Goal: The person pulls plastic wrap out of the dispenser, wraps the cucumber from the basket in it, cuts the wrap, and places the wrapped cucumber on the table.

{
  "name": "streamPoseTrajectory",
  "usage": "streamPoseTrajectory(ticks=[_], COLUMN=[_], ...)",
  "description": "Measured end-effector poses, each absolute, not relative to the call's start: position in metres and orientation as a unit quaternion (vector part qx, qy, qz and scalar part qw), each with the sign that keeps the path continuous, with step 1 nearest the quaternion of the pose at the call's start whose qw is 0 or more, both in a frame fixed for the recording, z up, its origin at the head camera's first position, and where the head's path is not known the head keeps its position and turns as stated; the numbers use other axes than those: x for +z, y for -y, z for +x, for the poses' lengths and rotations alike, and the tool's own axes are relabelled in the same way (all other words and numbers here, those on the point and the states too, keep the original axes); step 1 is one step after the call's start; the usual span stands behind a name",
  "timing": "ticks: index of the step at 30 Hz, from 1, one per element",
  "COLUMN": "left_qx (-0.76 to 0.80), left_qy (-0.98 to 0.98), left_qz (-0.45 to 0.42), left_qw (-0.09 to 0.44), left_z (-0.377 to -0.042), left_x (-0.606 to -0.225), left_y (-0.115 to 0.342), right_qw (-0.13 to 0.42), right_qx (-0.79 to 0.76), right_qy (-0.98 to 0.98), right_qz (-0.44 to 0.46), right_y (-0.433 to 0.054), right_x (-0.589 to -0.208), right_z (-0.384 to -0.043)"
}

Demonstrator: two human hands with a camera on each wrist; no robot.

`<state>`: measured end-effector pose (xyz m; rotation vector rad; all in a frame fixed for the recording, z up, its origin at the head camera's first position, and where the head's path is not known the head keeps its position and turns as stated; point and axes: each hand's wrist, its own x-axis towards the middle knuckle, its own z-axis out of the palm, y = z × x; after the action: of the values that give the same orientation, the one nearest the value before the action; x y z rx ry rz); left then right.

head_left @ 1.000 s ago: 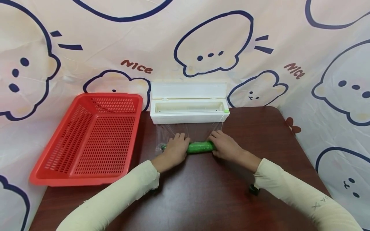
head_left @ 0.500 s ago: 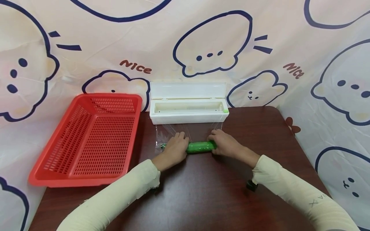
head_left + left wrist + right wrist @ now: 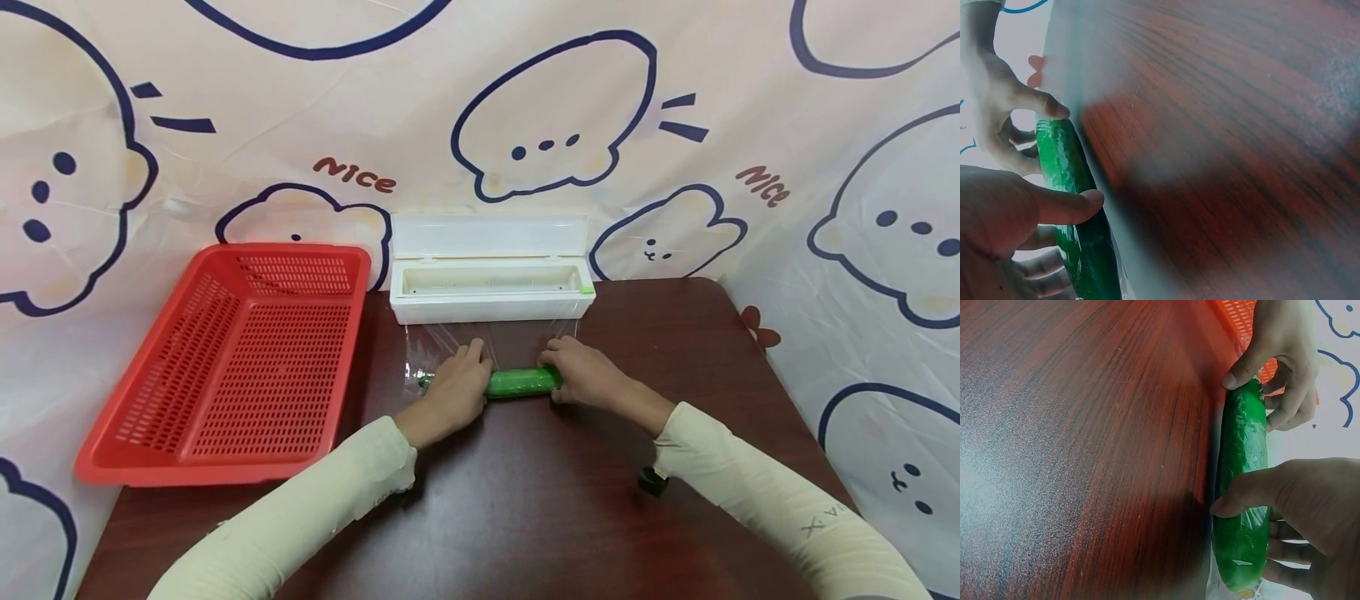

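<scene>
A green cucumber (image 3: 522,382) lies crosswise in front of the white box, glossy with clear cling film around it. My left hand (image 3: 452,389) grips its left part, thumb (image 3: 1088,201) on the near side and fingers curled over the far side. The right end is held the same way by my right hand (image 3: 583,377); its thumb (image 3: 1235,499) shows against the skin in the right wrist view. From the cucumber, a sheet of cling film (image 3: 517,340) stretches back to the white cling film dispenser (image 3: 491,311), whose lid stands raised. Palms hide parts of both cucumber ends.
To the left stands a red plastic basket (image 3: 341,367) with slotted walls. The dark wood table (image 3: 525,500) extends in front of the hands. A printed curtain (image 3: 420,108) rises close behind the dispenser and along both sides.
My left hand's fingers have shifted slightly on the cucumber, reaching a little further back. The right hand and the cucumber stay almost in place.
</scene>
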<state>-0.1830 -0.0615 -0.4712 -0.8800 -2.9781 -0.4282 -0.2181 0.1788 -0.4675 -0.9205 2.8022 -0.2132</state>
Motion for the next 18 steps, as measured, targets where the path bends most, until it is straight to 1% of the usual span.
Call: streamPoseTrajectory(ticks=[6,18], left_qx=[-0.115,-0.122], left_qy=[0.95,0.951], left_qz=[-0.29,-0.281], left_qw=[-0.001,-0.034], left_z=[-0.1828,-0.1882], left_x=[-0.4716,-0.4693], left_y=[0.0616,0.062], right_qw=[0.088,0.067], right_qx=[-0.068,-0.054], right_qy=[-0.944,-0.94], right_qz=[-0.311,-0.329], right_y=[-0.18,-0.1827], right_x=[-0.4681,-0.4739], right_z=[-0.2181,-0.2165])
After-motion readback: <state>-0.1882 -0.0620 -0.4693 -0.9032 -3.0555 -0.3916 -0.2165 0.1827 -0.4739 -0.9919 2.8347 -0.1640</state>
